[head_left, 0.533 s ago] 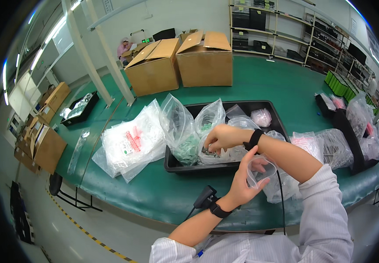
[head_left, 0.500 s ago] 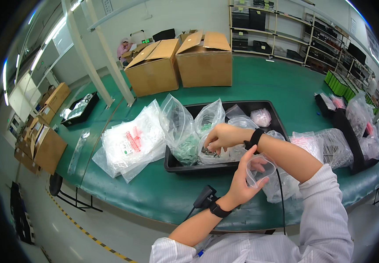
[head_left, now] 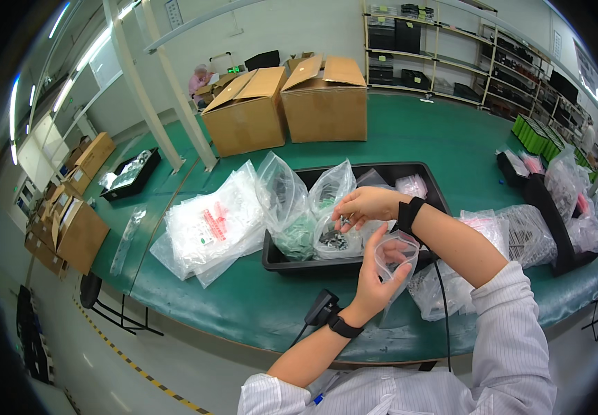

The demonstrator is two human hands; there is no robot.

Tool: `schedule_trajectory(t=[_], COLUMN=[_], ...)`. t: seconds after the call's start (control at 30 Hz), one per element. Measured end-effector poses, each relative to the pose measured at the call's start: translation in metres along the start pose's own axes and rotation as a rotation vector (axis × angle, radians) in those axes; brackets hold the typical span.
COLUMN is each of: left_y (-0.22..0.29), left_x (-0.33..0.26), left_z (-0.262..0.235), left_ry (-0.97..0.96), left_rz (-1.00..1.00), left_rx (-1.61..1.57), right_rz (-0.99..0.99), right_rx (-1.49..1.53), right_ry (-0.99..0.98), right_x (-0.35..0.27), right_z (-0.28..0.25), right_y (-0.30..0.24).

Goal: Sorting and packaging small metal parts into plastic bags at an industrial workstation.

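My left hand [head_left: 376, 280] holds a small clear plastic bag [head_left: 397, 254] with its mouth spread by the fingers. Just above the open bag, my right hand [head_left: 369, 206] has its fingers curled around small metal parts [head_left: 344, 221], too small to name. Below it, a clear bag of loose small metal parts [head_left: 333, 243] sits in the black tray [head_left: 288, 267]. Beside that, to the left, stands an open bag of green pieces [head_left: 295, 238]. Another open bag [head_left: 333, 185] with some green pieces is behind, and a bag of pink pieces [head_left: 412, 186] lies at the tray's far right.
A stack of flat clear bags [head_left: 209, 221] lies left of the tray. Filled bags [head_left: 527, 232] and a black bin [head_left: 555, 228] are on the right. Two large cardboard boxes [head_left: 325, 111] stand behind. A black cable [head_left: 444, 311] hangs over the table's front edge.
My right hand has lifted out of the bag of metal parts, with some parts in its fingers. My left hand has brought the small bag slightly left and up, closer to it.
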State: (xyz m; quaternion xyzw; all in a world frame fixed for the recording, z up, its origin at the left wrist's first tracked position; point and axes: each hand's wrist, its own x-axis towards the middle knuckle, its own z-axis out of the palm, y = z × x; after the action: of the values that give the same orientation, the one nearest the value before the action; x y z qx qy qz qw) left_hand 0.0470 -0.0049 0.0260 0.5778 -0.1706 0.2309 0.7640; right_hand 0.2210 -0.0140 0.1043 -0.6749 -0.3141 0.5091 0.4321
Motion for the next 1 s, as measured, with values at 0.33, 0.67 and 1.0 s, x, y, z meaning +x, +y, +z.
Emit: schedule_trajectory(t=[0.33,0.67,1.0], left_y=[-0.003,-0.002,0.005], left_x=[0.002,0.001,-0.007], left_z=[-0.002,-0.001,0.009], left_ry=[0.000,0.017,0.208], left_rz=[0.014,-0.005,0.041], left_rx=[-0.017,-0.047,0.071], right_rz=[-0.052,-0.098,-0.113], right_rx=[-0.098,-0.169,-0.124], right_ry=[-0.008,0.039,0.024], right_x=[0.001,-0.001,-0.087], right_z=[0.002,0.004,0.012], right_y=[0.003,0.001,-0.065])
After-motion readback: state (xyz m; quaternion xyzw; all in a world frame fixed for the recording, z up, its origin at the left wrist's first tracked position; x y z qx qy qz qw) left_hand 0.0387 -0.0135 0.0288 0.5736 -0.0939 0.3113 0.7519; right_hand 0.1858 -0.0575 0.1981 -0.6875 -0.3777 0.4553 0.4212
